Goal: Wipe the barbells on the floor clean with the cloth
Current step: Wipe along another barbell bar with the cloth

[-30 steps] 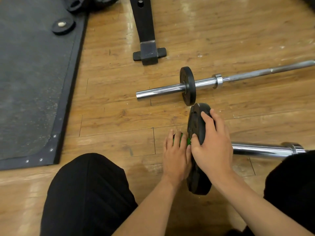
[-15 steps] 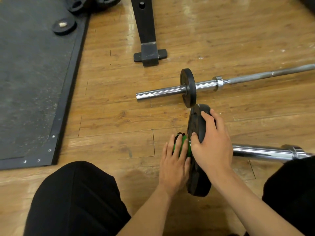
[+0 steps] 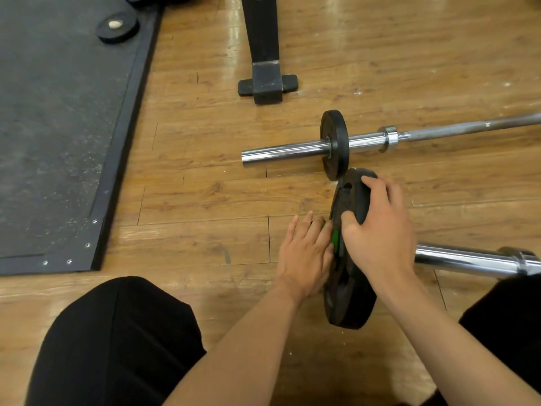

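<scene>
1. Green shows between the fingers of the left hand [image 3: 304, 253], which lies palm-down with its fingers nearly straight and close together, resting on a green item [image 3: 335, 237]. Most of that item is hidden, so what it is cannot be told.
2. The right hand [image 3: 377, 232] is clenched on the upper rim of the near plate [image 3: 348, 294]: its thumb presses the face turned to the person's left and its fingers hook over the top edge.
3. Both hands sit side by side, almost touching, with bare forearms reaching in from the lower edge. The right wrist is bent down over the plate.
4. The near plate is black and stands on edge on the wooden floor [image 3: 190, 200], between the 2 hands.
5. The near barbell [image 3: 468, 259] lies on the floor with its long axis left to right. Its chrome sleeve runs from the plate off to the right.
6. The far barbell [image 3: 287, 150] lies just beyond, roughly parallel, with its bare sleeve end pointing left. A small plate [image 3: 335, 145] stands on it, close to the near plate's top.
7. Black-clad knees [image 3: 117, 341] frame the lower corners.
8. Farther off are a black rack foot [image 3: 268, 83] and a dark mat [image 3: 58, 112] carrying 1 small disc [image 3: 117, 24].
</scene>
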The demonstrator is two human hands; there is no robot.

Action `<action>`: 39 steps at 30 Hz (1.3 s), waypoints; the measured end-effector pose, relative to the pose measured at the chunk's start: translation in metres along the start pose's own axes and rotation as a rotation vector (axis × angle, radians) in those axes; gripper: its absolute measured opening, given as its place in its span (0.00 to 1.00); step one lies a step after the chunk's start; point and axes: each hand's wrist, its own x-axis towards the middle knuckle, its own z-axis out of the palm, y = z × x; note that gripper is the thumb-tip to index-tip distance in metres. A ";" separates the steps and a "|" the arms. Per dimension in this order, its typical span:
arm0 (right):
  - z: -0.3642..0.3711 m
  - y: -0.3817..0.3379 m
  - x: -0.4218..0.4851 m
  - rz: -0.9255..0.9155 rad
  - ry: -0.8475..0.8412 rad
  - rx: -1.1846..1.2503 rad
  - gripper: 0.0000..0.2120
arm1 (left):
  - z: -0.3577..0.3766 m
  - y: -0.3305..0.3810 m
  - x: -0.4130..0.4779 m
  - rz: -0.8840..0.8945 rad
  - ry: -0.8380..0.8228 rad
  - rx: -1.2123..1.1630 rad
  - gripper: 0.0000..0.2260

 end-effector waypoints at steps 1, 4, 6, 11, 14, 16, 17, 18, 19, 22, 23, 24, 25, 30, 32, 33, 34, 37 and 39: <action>0.000 0.000 0.001 -0.004 0.001 0.002 0.30 | -0.005 -0.002 0.010 -0.017 -0.014 -0.001 0.27; 0.000 0.001 0.007 0.009 0.004 0.023 0.29 | -0.010 0.006 0.021 -0.068 -0.004 -0.019 0.26; -0.001 0.001 0.008 0.002 0.003 0.033 0.29 | -0.003 0.016 0.004 -0.100 0.052 -0.045 0.26; 0.000 0.001 0.009 0.009 0.001 0.042 0.28 | 0.007 0.006 -0.008 -0.021 0.054 -0.049 0.26; -0.002 -0.002 0.014 0.025 -0.008 0.057 0.28 | -0.007 -0.010 0.016 0.028 -0.022 -0.009 0.28; -0.003 -0.003 0.018 0.048 -0.018 0.060 0.28 | -0.010 -0.007 0.022 -0.011 -0.030 0.010 0.30; -0.004 -0.003 0.020 0.054 -0.021 0.065 0.27 | -0.009 -0.003 0.021 -0.042 -0.015 0.013 0.29; -0.004 -0.004 0.021 0.058 -0.023 0.072 0.27 | -0.006 0.002 0.017 -0.074 0.020 0.004 0.28; -0.005 -0.004 0.021 0.059 -0.023 0.078 0.27 | 0.000 0.006 0.010 -0.103 0.060 -0.025 0.26; -0.004 -0.002 0.021 0.043 -0.016 0.089 0.27 | 0.015 0.010 -0.014 -0.095 0.143 -0.071 0.23; -0.003 -0.001 0.020 0.037 -0.016 0.092 0.27 | 0.015 0.007 -0.016 -0.070 0.137 -0.078 0.23; -0.003 -0.001 0.018 0.031 -0.014 0.093 0.28 | 0.012 0.001 -0.010 -0.045 0.119 -0.085 0.22; -0.003 0.000 0.016 0.026 -0.015 0.096 0.28 | 0.004 -0.003 0.000 -0.032 0.085 -0.097 0.22; -0.002 0.003 0.014 0.024 -0.007 0.103 0.29 | -0.021 -0.004 0.054 -0.083 -0.021 -0.038 0.19; -0.002 0.003 0.012 0.010 0.001 0.097 0.29 | -0.007 0.003 0.034 -0.125 0.110 -0.136 0.16; -0.003 0.003 0.011 0.007 0.005 0.096 0.29 | 0.003 0.008 0.017 -0.138 0.156 -0.194 0.17; -0.003 0.003 0.009 0.006 0.006 0.097 0.29 | 0.010 0.012 0.000 -0.131 0.175 -0.216 0.19; -0.003 0.003 0.005 -0.010 0.006 0.103 0.29 | 0.020 0.006 -0.020 -0.063 0.192 -0.174 0.21; -0.004 0.002 0.007 0.001 0.006 0.107 0.29 | 0.014 -0.004 -0.004 -0.013 0.157 -0.169 0.21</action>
